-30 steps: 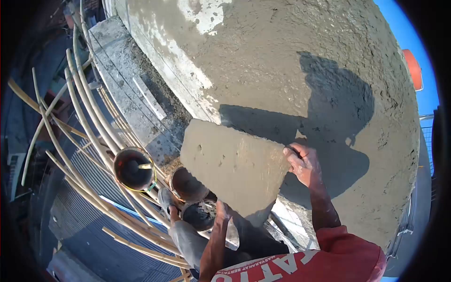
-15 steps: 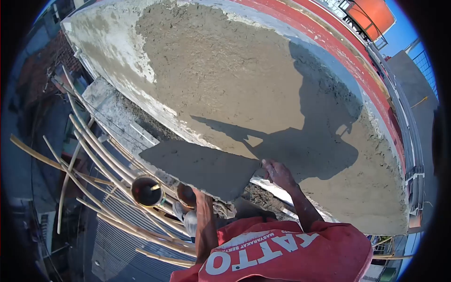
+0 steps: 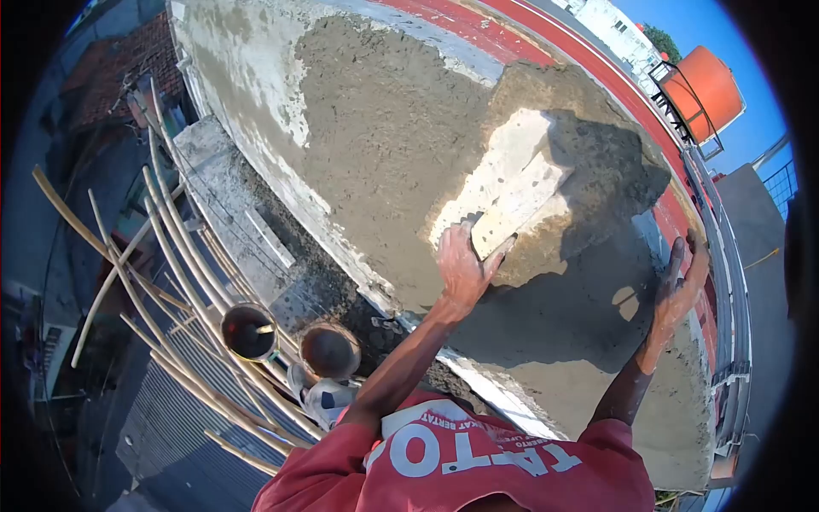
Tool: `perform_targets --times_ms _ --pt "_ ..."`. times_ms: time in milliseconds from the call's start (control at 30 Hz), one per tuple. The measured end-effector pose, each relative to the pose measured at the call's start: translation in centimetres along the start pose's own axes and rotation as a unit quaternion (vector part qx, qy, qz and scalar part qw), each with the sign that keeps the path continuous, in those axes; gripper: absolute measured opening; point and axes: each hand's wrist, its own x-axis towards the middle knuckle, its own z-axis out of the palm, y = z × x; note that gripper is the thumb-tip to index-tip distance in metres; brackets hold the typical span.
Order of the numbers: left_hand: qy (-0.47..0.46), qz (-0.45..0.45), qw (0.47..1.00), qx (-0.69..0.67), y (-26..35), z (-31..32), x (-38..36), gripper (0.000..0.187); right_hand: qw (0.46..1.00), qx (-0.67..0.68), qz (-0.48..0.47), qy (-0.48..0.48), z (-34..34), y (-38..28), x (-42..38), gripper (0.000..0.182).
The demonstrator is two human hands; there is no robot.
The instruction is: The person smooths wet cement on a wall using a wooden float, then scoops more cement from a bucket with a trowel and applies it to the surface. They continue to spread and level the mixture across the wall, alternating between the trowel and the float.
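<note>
My left hand point(image 3: 461, 269) is closed round the lower end of a pale wooden batten that forms the handle of a large plastering float point(image 3: 533, 94). The float is raised against the wall, its mortar-crusted back towards me, with a bare whitish patch round the batten. Its working face is hidden. Below it spreads wet grey-brown plaster point(image 3: 384, 119) on the curved wall. To the right, my right hand point(image 3: 680, 286) is up with fingers stretched out and nothing between them, close to the red ledge and below the float's right edge.
Two buckets, one dark point(image 3: 249, 331) and one brownish point(image 3: 329, 350), stand at lower left beside bamboo poles point(image 3: 183, 230). A corrugated roof point(image 3: 183, 435) lies below the poles. Metal rails point(image 3: 725, 282) run along the right edge. An orange tank point(image 3: 702, 94) stands at upper right.
The float has gone from lying low, grey face up, to standing up against the wall at upper right with its back showing. Both hands have risen; the right one has come off its edge.
</note>
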Motion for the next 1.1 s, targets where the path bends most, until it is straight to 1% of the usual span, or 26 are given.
perform_targets --times_ms 33,67,100,167,200,233,267,300,333,367,433,533,567,600,633,700,733,767,800,833,867,900,933,1000,1033,1100 --pt "-0.053 0.003 0.998 -0.016 0.1 1.0 -0.5 0.066 0.998 -0.04 -0.035 -0.026 0.3 0.4 0.0 0.034" --pt "-0.041 0.044 0.998 -0.024 0.0 1.8 -0.8 0.066 0.988 -0.07 -0.123 -0.054 0.8 2.6 0.0 0.038" --pt "-0.032 0.086 0.995 -0.031 -0.3 2.8 -1.2 0.066 0.988 -0.072 -0.129 -0.049 1.6 4.7 -0.1 0.038" --pt "-0.017 0.093 0.995 -0.013 -1.2 4.7 -2.0 0.069 0.986 -0.11 -0.034 -0.124 3.0 8.6 -0.8 0.037" --pt "-0.001 0.105 0.994 -0.024 -1.5 5.0 -1.9 0.07 0.985 -0.075 -0.122 -0.097 3.4 10.1 -1.3 0.038" --pt "0.015 0.116 0.993 -0.035 -1.9 5.2 -1.7 0.071 0.984 -0.08 -0.119 -0.101 3.2 10.3 -1.5 0.038" --pt "0.015 0.105 0.992 -0.074 -1.6 5.0 -1.0 0.069 0.988 -0.066 -0.067 -0.123 3.1 10.0 -1.6 0.038" --pt "0.011 0.1 0.992 -0.074 -1.4 4.7 -0.1 0.069 0.988 -0.052 -0.015 -0.146 3.2 9.5 -1.5 0.039" --pt "-0.019 0.11 0.992 -0.05 -0.7 3.9 1.2 0.066 0.986 -0.056 -0.013 -0.154 3.1 8.1 -1.4 0.039" --pt "-0.051 0.118 0.991 -0.026 -0.2 3.1 2.2 0.064 0.981 -0.075 0.082 -0.16 2.8 6.1 -1.3 0.042" --pt "-0.052 0.103 0.993 -0.035 -0.2 2.6 4.1 0.062 0.966 -0.098 0.172 -0.167 2.6 4.7 -0.1 0.046" --pt "0.0 0.053 0.996 -0.067 -1.1 2.7 5.0 0.059 0.953 -0.073 0.215 -0.201 2.6 4.6 -0.4 0.059" --pt "0.001 0.043 0.997 -0.068 -2.4 3.0 4.0 0.059 0.966 -0.031 0.194 -0.168 3.0 4.7 -0.5 0.062" --pt "-0.001 0.005 0.997 -0.075 -4.4 2.9 2.1 0.053 0.974 0.009 0.178 -0.138 2.9 4.6 -0.9 0.066" --pt "0.004 -0.023 0.996 -0.083 -6.9 3.2 0.3 0.046 0.975 0.008 0.176 -0.138 3.4 4.6 -0.8 0.066" --pt "0.025 -0.084 0.988 -0.125 -12.5 4.4 -6.3 0.051 0.976 0.044 0.149 -0.155 3.3 4.3 -0.7 0.066" --pt "0.025 -0.083 0.988 -0.131 -14.8 4.3 -9.8 0.051 0.974 0.043 0.164 -0.153 3.3 4.4 -0.8 0.064" --pt "-0.041 -0.145 0.979 -0.138 -16.6 4.1 -13.2 0.055 0.975 0.039 0.161 -0.148 3.2 3.9 -0.9 0.064" --pt "-0.105 -0.205 0.962 -0.144 -17.2 4.2 -14.5 0.059 0.972 0.018 0.188 -0.142 3.2 3.1 -0.8 0.063" --pt "-0.101 -0.197 0.964 -0.151 -16.9 4.2 -13.3 0.059 0.967 0.0 0.217 -0.131 3.4 2.4 -0.7 0.062" --pt "-0.1 -0.102 0.983 -0.116 -15.8 4.0 -11.7 0.058 0.973 -0.009 0.177 -0.149 3.3 2.3 -0.5 0.06" --pt "-0.094 -0.01 0.992 -0.079 -14.3 3.9 -10.3 0.058 0.975 -0.01 0.169 -0.143 3.2 2.4 -0.3 0.06" --pt "-0.07 0.035 0.992 -0.101 -12.3 3.7 -7.1 0.054 0.975 -0.013 0.167 -0.148 3.2 2.6 -0.3 0.06" --pt "-0.069 0.05 0.993 -0.079 -7.2 2.1 0.8 0.054 0.973 -0.016 0.168 -0.157 3.2 2.5 -0.3 0.063" --pt "-0.025 0.063 0.992 -0.103 -5.4 2.1 3.8 0.056 0.973 -0.014 0.169 -0.156 3.2 2.9 -0.3 0.063" --pt "-0.001 0.088 0.989 -0.12 -2.4 0.9 9.8 0.061 0.959 -0.099 0.217 -0.155 2.5 4.4 -0.5 0.064"
